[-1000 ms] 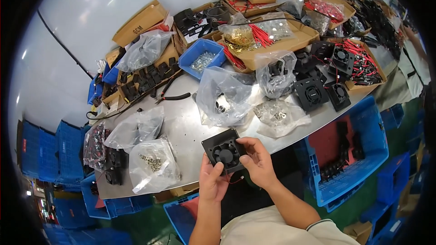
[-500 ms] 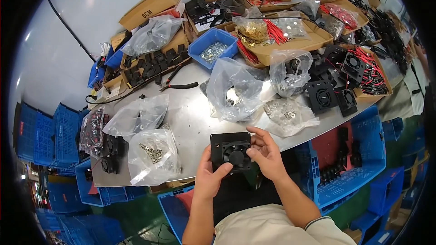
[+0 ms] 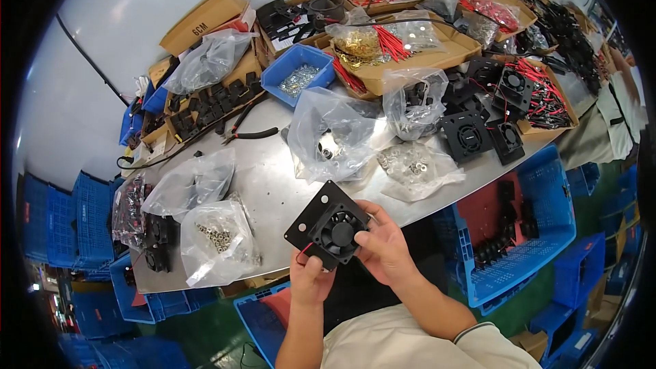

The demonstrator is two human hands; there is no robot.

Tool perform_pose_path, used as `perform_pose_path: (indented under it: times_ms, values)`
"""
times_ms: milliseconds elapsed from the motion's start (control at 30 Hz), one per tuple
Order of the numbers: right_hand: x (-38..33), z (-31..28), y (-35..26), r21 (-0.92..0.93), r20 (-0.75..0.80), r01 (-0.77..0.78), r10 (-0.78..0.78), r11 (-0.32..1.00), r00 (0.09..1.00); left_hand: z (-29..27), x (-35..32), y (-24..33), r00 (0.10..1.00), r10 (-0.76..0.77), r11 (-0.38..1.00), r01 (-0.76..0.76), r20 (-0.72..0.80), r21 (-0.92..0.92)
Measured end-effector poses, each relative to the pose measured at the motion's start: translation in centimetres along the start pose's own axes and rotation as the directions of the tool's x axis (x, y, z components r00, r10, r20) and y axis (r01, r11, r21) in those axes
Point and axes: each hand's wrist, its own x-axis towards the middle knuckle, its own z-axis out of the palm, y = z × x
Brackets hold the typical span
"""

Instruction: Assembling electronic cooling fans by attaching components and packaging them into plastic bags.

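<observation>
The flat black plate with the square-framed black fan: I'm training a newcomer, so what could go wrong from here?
The thin red wire beside the left hand could get pinched or tugged. The flat black plate is held near the front edge of the grey metal table; a slip might drop it. The right hand, thumb at the square-framed black fan, could press its blades.

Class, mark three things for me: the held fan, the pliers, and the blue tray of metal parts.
Held fan (image 3: 337, 234): head view, on its round hub.
Pliers (image 3: 257, 134): head view, on the lower handle.
Blue tray (image 3: 278, 90): head view, on its outer wall.
</observation>
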Motion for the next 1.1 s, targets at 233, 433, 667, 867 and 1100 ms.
perform_pose_path:
  times_ms: [233, 433, 667, 867, 1100]
  values:
    - [-0.2, -1.3, 0.1, -0.322, 0.052, 0.008, 0.01, 0.947, 0.999, -1.6, -0.6, 0.1, 0.994, -0.066, 0.997, 0.061, -0.085, -0.057]
    - [1.6, 4.6, -6.7, -0.08, 0.051, 0.293, -0.29, 0.953, 0.956, 4.6, 1.1, -2.2, 0.99, 0.0, 0.985, 0.024, 0.139, -0.173]
    - [5.4, 13.2, -13.6, -0.059, 0.187, 0.616, -0.598, 0.785, 0.78, 4.9, -3.2, -23.2, 0.513, 0.198, 0.123, 0.833, 0.835, -0.54]
    - [6.1, 13.9, -17.2, -0.106, 0.237, 0.752, -0.718, 0.65, 0.654, 12.5, -6.0, -13.6, 0.281, -0.694, 0.054, 0.939, 0.663, -0.341]
    - [5.4, 11.2, -16.0, -0.052, -0.012, 0.486, -0.487, 0.872, 0.873, 10.8, -5.1, -7.9, 0.188, -0.867, 0.279, 0.95, 0.462, 0.137]
